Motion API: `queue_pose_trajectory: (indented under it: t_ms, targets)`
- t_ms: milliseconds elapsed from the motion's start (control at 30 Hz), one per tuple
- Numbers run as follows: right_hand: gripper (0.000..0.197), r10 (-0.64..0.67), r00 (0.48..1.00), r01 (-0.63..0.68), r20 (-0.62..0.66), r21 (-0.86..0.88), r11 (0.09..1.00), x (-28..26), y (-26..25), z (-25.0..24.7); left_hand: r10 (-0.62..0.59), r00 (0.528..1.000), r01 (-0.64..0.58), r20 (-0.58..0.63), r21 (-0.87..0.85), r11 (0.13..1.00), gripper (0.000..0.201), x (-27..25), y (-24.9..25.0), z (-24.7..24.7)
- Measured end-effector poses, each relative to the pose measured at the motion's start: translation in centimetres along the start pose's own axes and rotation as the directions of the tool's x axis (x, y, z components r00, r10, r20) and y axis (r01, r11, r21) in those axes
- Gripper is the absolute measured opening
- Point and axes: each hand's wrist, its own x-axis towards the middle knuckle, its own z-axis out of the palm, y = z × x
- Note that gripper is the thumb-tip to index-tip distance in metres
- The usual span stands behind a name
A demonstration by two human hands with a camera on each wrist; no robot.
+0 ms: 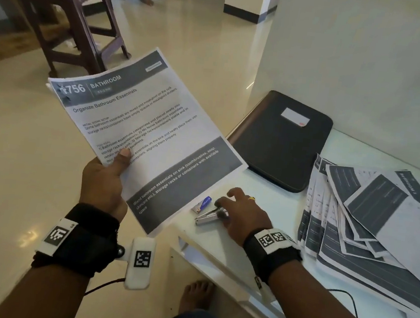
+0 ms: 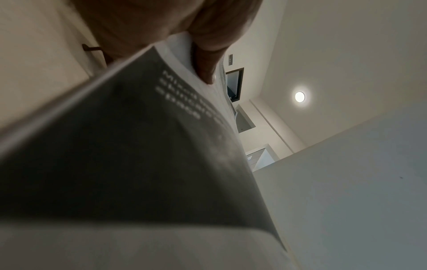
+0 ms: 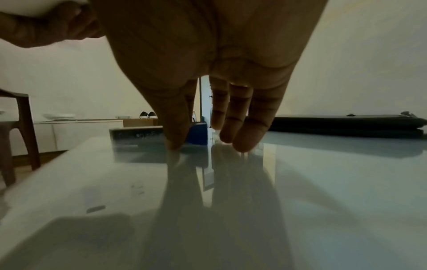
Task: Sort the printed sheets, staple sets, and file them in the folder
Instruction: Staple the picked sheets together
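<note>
we're early on, guessing: left hand (image 1: pixel 104 182) pinching a bathroom set (image 1: pixel 144 136) off the table edge, right hand (image 1: pixel 243 214) fingers relaxed and reaching down at the stapler (image 1: pixel 209 217), loose pile (image 1: pixel 367 227) unsorted beside the closed folder (image 1: pixel 281 140).

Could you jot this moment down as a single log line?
left hand: holds printed "Bathroom" sheets | right hand: reaching silver stapler on white table | black folder: closed
</note>
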Motion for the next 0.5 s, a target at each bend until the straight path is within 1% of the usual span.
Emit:
queue_pose_trajectory:
  t_ms: [67, 100, 167, 200, 233, 267, 300, 333, 367, 400, 433, 467, 500]
  targets:
    - [0.032, -0.009, 0.999, 0.011, 0.049, -0.041, 0.999, -0.8, 0.4, -0.5, -0.012, 1.0, 0.012, 0.01, -0.011, 1.0, 0.029, -0.2, 0.0, 0.5]
    - [0.034, -0.027, 0.996, 0.032, 0.088, -0.057, 0.998, -1.3, 0.9, -0.9, -0.014, 1.0, 0.014, 0.019, -0.015, 1.0, 0.029, -0.4, 0.0, 0.7]
    - [0.037, -0.104, 0.98, 0.117, 0.17, -0.066, 0.991, -2.6, 2.4, -1.7, -0.024, 0.998, 0.025, 0.05, -0.013, 1.0, 0.027, -1.0, -0.2, 1.6]
    - [0.037, -0.135, 0.973, 0.148, 0.188, -0.056, 0.987, -3.2, 3.3, -2.0, -0.028, 0.997, 0.029, 0.069, -0.008, 1.0, 0.027, -1.3, -0.4, 2.3]
    - [0.039, -0.133, 0.976, 0.136, 0.175, -0.007, 0.991, -4.1, 4.2, -2.4, -0.032, 0.996, 0.032, 0.082, -0.002, 0.999, 0.027, -1.7, -0.7, 3.0]
    - [0.044, -0.097, 0.988, 0.09, 0.119, 0.067, 0.994, -4.6, 4.9, -2.6, -0.025, 0.996, 0.025, 0.086, 0.001, 1.0, 0.029, -1.9, -0.8, 3.6]
    - [0.051, -0.011, 0.999, 0.003, 0.04, 0.175, 0.985, -5.6, 5.7, -2.7, -0.026, 0.996, 0.025, 0.088, 0.011, 1.0, 0.032, -2.4, -1.1, 4.3]
    - [0.054, 0.098, 0.994, -0.083, -0.04, 0.281, 0.956, -6.4, 6.3, -2.6, -0.024, 0.996, 0.022, 0.088, 0.017, 1.0, 0.033, -2.7, -1.3, 5.0]
    - [0.048, 0.216, 0.972, -0.173, -0.092, 0.34, 0.924, -7.2, 6.8, -2.4, -0.025, 0.996, 0.023, 0.09, 0.02, 1.0, 0.034, -2.9, -1.6, 5.6]
    - [0.034, 0.324, 0.94, -0.269, -0.105, 0.353, 0.896, -8.0, 7.2, -2.4, -0.029, 0.995, 0.028, 0.095, 0.019, 0.999, 0.034, -3.2, -1.8, 6.2]
    - [0.027, 0.407, 0.912, -0.37, -0.058, 0.316, 0.874, -8.6, 7.1, -2.3, -0.033, 0.994, 0.031, 0.101, 0.017, 0.999, 0.034, -3.4, -2.0, 6.6]
    - [0.039, 0.456, 0.89, -0.446, 0.016, 0.236, 0.863, -8.9, 6.9, -2.0, -0.034, 0.994, 0.032, 0.108, 0.024, 0.999, 0.033, -3.7, -2.1, 6.9]
    - [0.051, 0.481, 0.874, -0.485, 0.068, 0.16, 0.86, -9.0, 6.6, -1.5, -0.037, 0.992, 0.034, 0.121, 0.031, 0.999, 0.033, -3.9, -2.2, 7.1]
